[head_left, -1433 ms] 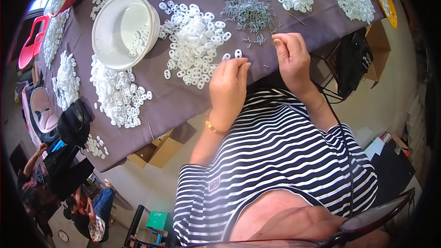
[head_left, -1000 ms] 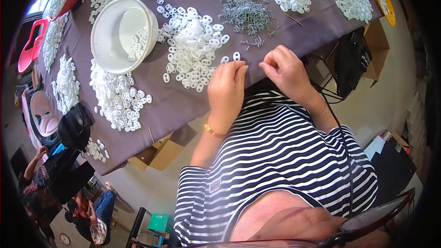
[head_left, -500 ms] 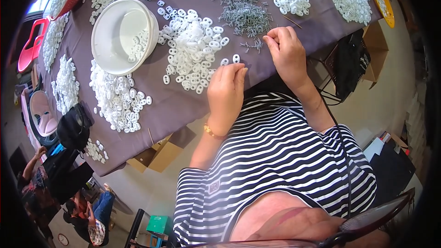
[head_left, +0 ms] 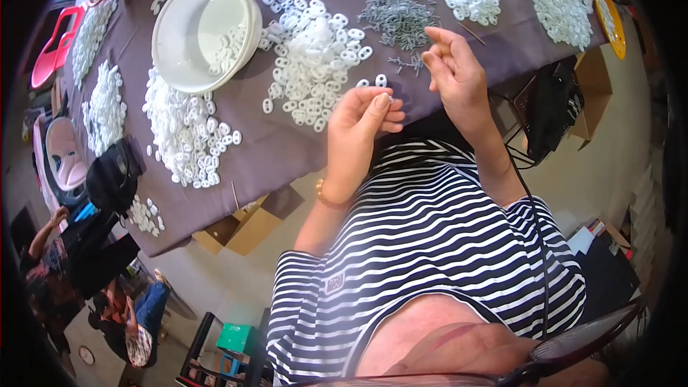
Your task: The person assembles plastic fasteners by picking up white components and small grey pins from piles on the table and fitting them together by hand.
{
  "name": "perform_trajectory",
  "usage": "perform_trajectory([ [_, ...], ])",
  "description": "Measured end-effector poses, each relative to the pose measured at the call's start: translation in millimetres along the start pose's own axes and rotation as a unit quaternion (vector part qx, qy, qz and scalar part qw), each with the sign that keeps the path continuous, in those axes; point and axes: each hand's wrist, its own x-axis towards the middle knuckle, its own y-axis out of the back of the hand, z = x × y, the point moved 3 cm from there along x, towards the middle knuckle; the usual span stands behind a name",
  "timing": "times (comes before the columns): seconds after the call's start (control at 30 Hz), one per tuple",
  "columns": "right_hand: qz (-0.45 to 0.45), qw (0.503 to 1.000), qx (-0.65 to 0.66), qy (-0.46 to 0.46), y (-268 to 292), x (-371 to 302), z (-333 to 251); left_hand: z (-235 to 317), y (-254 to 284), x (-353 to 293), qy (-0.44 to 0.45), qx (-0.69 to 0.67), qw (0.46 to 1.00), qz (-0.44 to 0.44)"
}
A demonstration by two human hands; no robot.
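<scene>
My left hand (head_left: 362,116) is closed near the table's front edge, with thumb and fingers pinching a small white plastic piece (head_left: 389,98) that is mostly hidden. My right hand (head_left: 462,75) is raised beside it, fingers apart, and I see nothing in it. Just beyond the left hand lie two loose white two-hole oval pieces (head_left: 380,81). A large heap of such oval pieces (head_left: 308,57) spreads to the left. Past the right hand's fingertips is a pile of small grey screws (head_left: 398,14), several strewn toward me.
A white bowl (head_left: 166,46) with a few pieces inside stands at the left. More heaps of white parts (head_left: 190,132) cover the purple-grey tablecloth (head_left: 276,158). A thin stick (head_left: 473,34) lies at the right, beyond it a yellow plate (head_left: 608,21). Two people are in the lower left background.
My right hand has lifted away from the screws and its fingers have spread. My left hand has turned, showing the white piece at its thumb. The whole view has shifted slightly.
</scene>
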Motion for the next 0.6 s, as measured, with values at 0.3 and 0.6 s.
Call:
perform_trajectory([
  [0.3,-0.108,0.981,0.16,-0.021,-13,-20,-5,-3,-3,-2,0.001,-0.121,0.993,-0.004],
  [0.6,-0.144,0.96,0.212,-0.114,-24,-26,-4,1,-4,-7,-0.1,-0.027,0.994,0.042],
])
